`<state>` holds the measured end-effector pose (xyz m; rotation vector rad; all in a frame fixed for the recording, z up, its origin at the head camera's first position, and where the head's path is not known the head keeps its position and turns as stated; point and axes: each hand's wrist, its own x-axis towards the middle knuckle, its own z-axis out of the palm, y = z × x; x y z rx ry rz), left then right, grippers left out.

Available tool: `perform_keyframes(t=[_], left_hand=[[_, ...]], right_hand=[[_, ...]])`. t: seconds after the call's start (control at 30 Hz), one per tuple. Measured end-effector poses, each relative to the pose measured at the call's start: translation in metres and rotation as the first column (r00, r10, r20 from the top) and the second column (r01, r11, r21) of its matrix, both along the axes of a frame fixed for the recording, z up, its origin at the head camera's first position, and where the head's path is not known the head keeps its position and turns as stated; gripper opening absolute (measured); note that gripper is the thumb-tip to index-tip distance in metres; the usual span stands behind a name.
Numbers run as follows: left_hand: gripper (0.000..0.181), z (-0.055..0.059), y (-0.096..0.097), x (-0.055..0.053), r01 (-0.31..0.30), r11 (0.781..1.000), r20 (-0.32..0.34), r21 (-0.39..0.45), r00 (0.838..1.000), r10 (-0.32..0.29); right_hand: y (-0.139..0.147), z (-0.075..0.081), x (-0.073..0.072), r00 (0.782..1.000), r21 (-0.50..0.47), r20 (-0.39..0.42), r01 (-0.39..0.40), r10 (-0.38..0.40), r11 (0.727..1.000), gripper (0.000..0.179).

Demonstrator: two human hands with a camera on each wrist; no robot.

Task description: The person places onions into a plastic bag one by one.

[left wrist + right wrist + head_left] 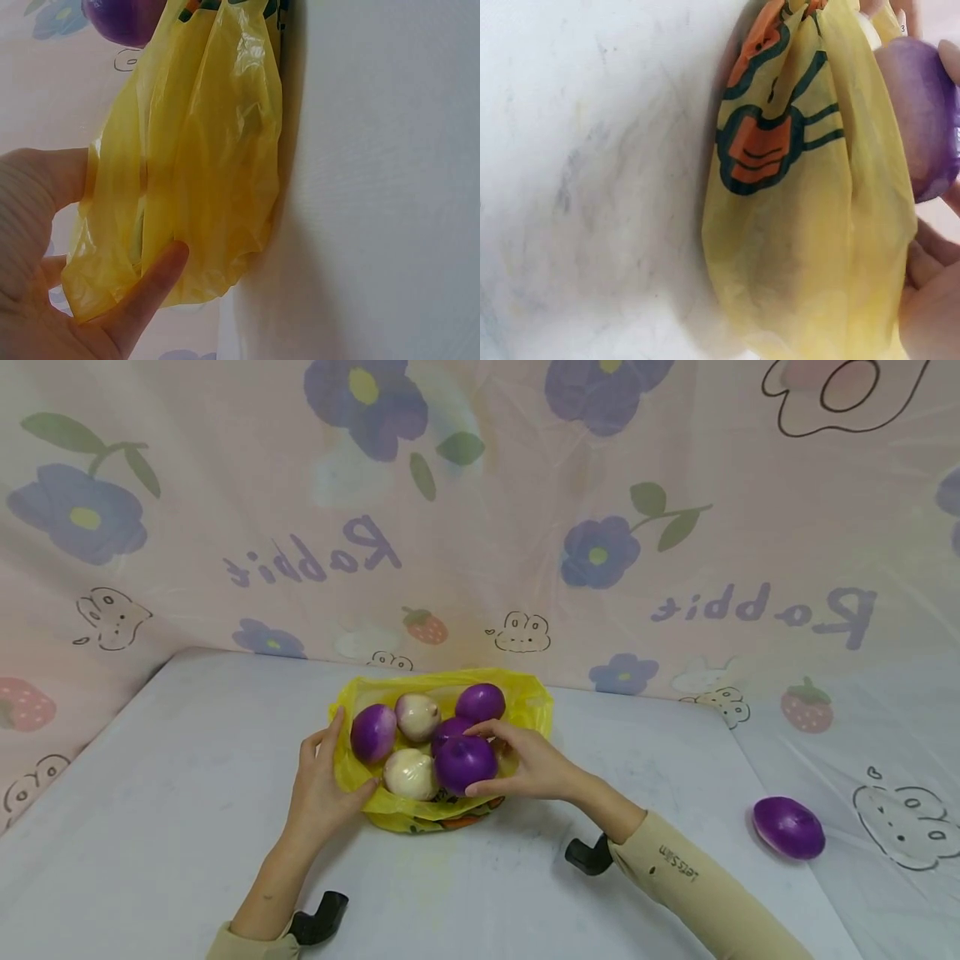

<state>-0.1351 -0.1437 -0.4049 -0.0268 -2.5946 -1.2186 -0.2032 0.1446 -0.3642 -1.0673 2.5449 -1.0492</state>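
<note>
A yellow plastic bag (397,817) with its mouth spread wide lies on the white table. Within it are several onions, among them a purple onion (373,733) at the left and a pale onion (410,774) near the front rim. My left hand (322,793) holds the bag's left side, the thumb (161,281) lying against the yellow plastic in the left wrist view. With thumb and fingers, my right hand (536,764) grips a dark purple onion (463,767) over the bag's front right part. That purple onion (922,120) shows beyond the bag rim in the right wrist view.
Another purple onion (789,828) lies on the table at the far right. Behind the white table (187,793) hangs a pink cloth (480,543) printed with flowers and rabbits. Black camera mounts (320,918) stick out from both wrists.
</note>
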Motion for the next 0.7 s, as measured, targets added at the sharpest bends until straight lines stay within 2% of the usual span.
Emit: perform_keyframes(t=[0.37, 0.7], left_hand=[[0.099, -0.0006, -0.0004, -0.0007, 0.001, 1.0, 0.006, 0.001, 1.0, -0.001], [0.101, -0.0016, 0.0, -0.0006, -0.015, 1.0, -0.019, -0.011, 1.0, 0.015]], right_hand=[[-0.0015, -0.0004, 0.0021, 1.0, 0.066, -0.015, 0.021, -0.02, 0.998, 0.064], [-0.0025, 0.0038, 0.0014, 1.0, 0.159, -0.026, 0.019, -0.015, 0.987, 0.068]])
